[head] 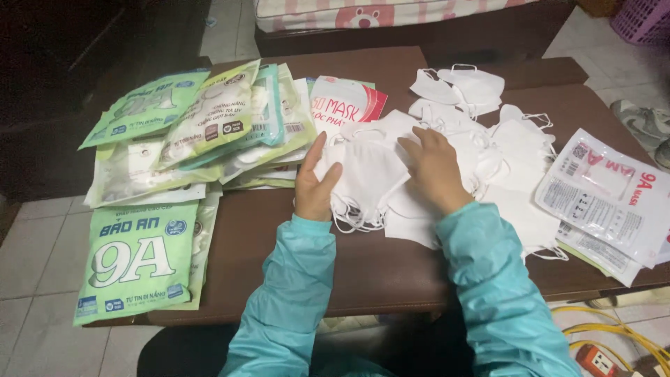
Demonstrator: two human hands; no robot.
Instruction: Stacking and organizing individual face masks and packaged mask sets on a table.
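Head view: both hands work a soft stack of white fabric face masks (366,178), folded flat with thin elastic loops trailing from the edges. The left hand (314,183) clasps the stack's near-left edge, thumb on top; the right hand (434,167) lies spread and flat over it. More loose masks (481,105) are strewn beyond and right of the right hand. Glossy green plastic packets (136,262) lie left of the left hand, clear white packets (604,199) far right, all on the dark brown worktop (377,265).
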